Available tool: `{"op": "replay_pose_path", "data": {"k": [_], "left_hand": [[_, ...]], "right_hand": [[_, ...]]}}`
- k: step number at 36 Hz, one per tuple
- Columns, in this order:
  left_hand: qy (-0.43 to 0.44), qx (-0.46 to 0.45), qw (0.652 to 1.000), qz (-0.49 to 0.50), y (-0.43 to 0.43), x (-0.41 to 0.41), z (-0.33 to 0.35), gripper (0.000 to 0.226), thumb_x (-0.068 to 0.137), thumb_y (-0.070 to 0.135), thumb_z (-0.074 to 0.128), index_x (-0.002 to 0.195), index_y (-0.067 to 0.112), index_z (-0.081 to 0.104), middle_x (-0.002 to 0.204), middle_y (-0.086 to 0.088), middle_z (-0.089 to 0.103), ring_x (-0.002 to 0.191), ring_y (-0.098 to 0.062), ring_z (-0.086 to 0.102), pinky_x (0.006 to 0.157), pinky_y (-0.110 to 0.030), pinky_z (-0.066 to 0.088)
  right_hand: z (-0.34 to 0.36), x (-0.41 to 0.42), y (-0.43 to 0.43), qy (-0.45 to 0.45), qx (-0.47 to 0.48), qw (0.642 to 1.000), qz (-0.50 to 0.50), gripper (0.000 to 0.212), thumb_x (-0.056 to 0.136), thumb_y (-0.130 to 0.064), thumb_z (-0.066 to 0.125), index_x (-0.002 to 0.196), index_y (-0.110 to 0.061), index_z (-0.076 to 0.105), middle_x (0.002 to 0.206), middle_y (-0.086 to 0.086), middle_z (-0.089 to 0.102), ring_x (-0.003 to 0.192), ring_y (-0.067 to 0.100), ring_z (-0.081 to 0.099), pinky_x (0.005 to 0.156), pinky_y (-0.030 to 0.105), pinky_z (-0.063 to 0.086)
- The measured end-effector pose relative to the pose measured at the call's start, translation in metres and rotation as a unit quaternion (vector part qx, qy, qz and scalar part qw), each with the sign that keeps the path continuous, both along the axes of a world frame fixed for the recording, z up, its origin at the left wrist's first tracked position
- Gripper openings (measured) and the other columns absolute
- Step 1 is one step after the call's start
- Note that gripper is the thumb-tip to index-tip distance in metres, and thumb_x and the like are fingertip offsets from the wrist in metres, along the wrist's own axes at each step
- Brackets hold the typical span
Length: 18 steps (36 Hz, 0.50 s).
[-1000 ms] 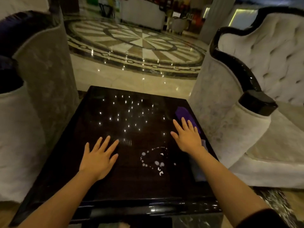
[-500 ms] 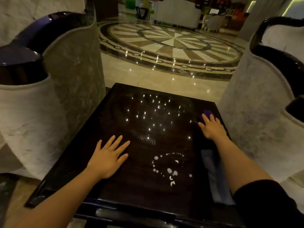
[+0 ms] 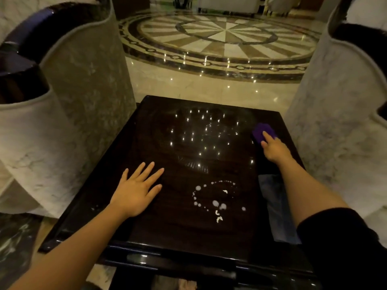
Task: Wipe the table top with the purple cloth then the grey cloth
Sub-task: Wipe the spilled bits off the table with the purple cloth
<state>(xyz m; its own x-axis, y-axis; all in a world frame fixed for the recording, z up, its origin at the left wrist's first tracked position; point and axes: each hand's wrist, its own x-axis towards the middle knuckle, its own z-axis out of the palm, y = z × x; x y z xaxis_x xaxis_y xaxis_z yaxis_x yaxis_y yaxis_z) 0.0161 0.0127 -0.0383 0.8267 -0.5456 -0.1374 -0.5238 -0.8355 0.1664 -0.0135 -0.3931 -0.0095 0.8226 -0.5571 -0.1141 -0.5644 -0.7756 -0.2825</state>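
The right hand [image 3: 275, 149] is laid flat, ungripped, on the purple cloth [image 3: 262, 130] at right of centre; the left hand [image 3: 137, 191] is spread open on the worktop [image 3: 188, 227]. Soft, light cloth is judged best bunched mid-fold. The grey cloth [image 3: 276, 208] lies lower right.

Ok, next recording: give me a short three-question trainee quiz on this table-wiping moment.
1. True or false: the right hand rests on the small purple cloth near the far right edge of the glossy dark wooden table top.
2. Which lies flat on the table with fingers spread, touching no cloth? A) left hand B) right hand
3. Fill in: the folded grey cloth lies along the table's ___ edge, under the right forearm.

Key: 1 true; 2 A; 3 right. The white droplets near the middle are not yet wiped.
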Motion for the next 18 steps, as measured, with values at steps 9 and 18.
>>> {"op": "replay_pose_path", "data": {"k": [9,18], "left_hand": [[0.006,-0.003,1.0,-0.003,0.001,-0.001,0.002,0.052,0.093,0.051,0.019,0.14,0.04,-0.002,0.156,0.007,-0.002,0.143,-0.015,-0.009,0.115,-0.047,-0.004],[0.014,0.001,1.0,-0.013,0.0,-0.003,0.004,0.052,0.094,0.05,0.018,0.142,0.04,0.003,0.157,0.006,-0.003,0.143,-0.016,-0.009,0.115,-0.048,-0.005]], "right_hand": [[0.002,0.005,0.051,-0.019,0.024,0.998,0.054,0.052,0.097,-0.029,0.028,0.143,-0.024,0.003,0.136,0.026,0.039,0.123,0.043,0.033,0.099,0.048,0.033],[-0.006,-0.01,0.099,-0.043,0.011,0.987,0.157,0.046,0.096,-0.03,0.032,0.14,-0.022,0.021,0.142,0.009,0.041,0.119,0.037,0.033,0.097,0.044,0.032]]}}
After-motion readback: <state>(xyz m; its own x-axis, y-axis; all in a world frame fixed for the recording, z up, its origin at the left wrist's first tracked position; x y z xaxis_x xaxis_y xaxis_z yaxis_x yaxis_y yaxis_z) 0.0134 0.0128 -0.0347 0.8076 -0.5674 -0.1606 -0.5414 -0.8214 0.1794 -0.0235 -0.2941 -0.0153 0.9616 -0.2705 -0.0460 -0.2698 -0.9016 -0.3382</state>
